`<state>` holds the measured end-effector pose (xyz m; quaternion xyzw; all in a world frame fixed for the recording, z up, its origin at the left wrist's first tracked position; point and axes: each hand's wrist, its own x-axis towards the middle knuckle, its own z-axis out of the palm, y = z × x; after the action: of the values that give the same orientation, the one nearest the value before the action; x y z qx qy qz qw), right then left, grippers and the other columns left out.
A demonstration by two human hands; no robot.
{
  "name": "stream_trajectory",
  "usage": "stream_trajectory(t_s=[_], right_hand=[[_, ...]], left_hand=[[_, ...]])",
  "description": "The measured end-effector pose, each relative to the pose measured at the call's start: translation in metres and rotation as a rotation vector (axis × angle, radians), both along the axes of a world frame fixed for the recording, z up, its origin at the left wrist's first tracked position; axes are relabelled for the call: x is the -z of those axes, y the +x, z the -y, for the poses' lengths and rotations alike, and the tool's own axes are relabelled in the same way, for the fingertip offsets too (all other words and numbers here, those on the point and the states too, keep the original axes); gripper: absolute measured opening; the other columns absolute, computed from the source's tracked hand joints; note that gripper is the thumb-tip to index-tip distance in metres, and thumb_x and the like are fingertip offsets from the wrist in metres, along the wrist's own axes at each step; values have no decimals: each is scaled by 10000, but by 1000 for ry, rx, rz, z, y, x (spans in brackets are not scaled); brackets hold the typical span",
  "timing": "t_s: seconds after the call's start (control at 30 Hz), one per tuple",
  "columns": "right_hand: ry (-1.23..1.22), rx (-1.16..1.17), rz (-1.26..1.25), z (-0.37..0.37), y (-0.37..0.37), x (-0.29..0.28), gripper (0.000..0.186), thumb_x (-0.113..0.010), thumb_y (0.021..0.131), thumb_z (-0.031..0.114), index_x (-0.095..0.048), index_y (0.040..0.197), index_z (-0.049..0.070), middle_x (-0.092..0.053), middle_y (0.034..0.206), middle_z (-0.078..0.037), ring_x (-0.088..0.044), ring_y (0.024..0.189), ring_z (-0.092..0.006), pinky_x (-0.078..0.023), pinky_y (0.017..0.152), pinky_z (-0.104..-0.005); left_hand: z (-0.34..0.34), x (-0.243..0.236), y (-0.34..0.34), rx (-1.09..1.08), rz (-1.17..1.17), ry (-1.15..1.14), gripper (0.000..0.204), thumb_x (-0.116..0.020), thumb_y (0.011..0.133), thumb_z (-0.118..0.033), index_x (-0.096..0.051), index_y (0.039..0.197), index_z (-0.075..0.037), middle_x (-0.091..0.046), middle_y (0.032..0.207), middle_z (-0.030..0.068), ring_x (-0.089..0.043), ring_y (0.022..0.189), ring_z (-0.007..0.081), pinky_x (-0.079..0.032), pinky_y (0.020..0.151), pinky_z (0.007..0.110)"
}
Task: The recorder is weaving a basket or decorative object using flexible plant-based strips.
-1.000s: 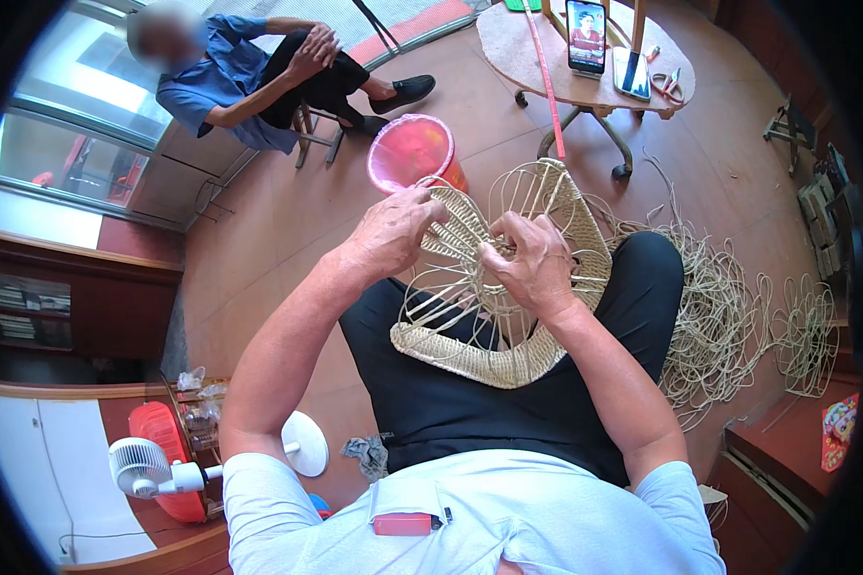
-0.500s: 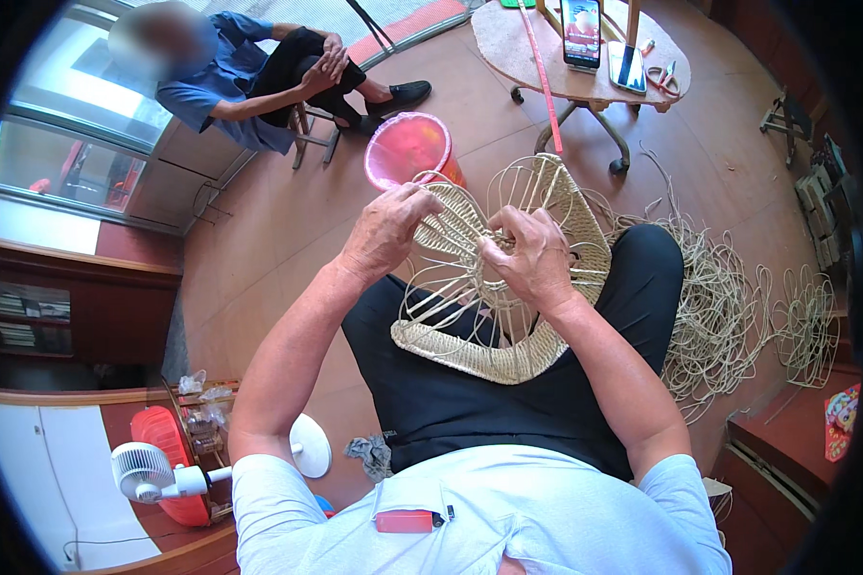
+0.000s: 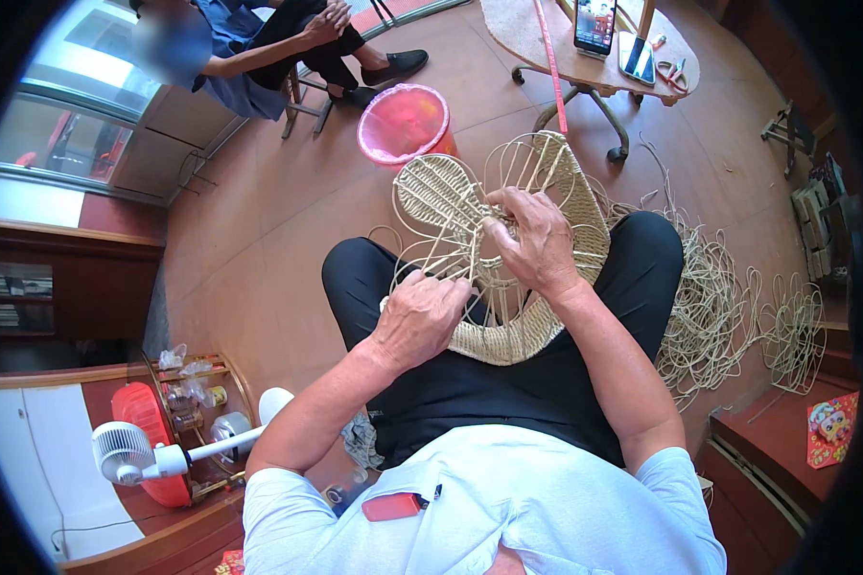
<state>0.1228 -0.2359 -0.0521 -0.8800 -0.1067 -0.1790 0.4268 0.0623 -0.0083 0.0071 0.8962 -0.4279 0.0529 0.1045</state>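
Note:
A piece woven from straw-coloured cord rests across my lap, with a rounded, tightly woven lobe (image 3: 438,192) at its upper left. Along its right and lower sides runs a wide woven band (image 3: 586,187), joined to the centre by open spokes of cord. My right hand (image 3: 535,240) is closed at the centre, thumb and fingers pinching the cords where they gather. Lower left, the fingers of my left hand (image 3: 422,314) are curled around the cord spokes beside the band. The fingertips are partly hidden among the strands.
Loose cord (image 3: 705,307) lies heaped on the floor at my right. Ahead stands a pink bucket (image 3: 405,125); beyond it a person sits on a stool. A round table (image 3: 508,29) holds phones and pliers (image 3: 674,75). A white fan (image 3: 125,452) is at lower left.
My left hand has moved down from the upper-left lobe to the spokes at the lower left, uncovering the lobe. My right hand stays at the centre.

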Motion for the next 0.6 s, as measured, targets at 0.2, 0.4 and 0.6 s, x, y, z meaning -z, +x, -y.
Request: stream_trajectory(t_s=[0.2,0.4,0.6], right_hand=[[-117,-21,120,-3,-7,-2,580,-833,935,420,-730,1410,103,-774,1032,-68,-689,996,-307,-521,998,-491],[-86,-35,-114,-7,-4,-10,659,-867,889,506,-726,1404,119,-772,1016,-71,-683,1023,-299,-501,1000,-468],[-100,11,-122,-12,-4,-5,603,-856,894,477,-735,1372,130,-772,1019,-73,-680,1013,-302,-499,998,-473]], left_hand=[[-18,-5,-5,-104,-19,42,311,-706,976,-97,-716,1287,-83,-669,927,96,-683,749,288,-546,692,422],[-37,-20,45,-281,69,-114,284,-709,912,-8,-729,1175,-114,-669,1056,78,-746,947,293,-633,786,425],[-29,-12,70,-229,213,-31,237,-720,933,-40,-750,1159,-103,-704,1109,72,-709,1072,283,-588,905,437]])
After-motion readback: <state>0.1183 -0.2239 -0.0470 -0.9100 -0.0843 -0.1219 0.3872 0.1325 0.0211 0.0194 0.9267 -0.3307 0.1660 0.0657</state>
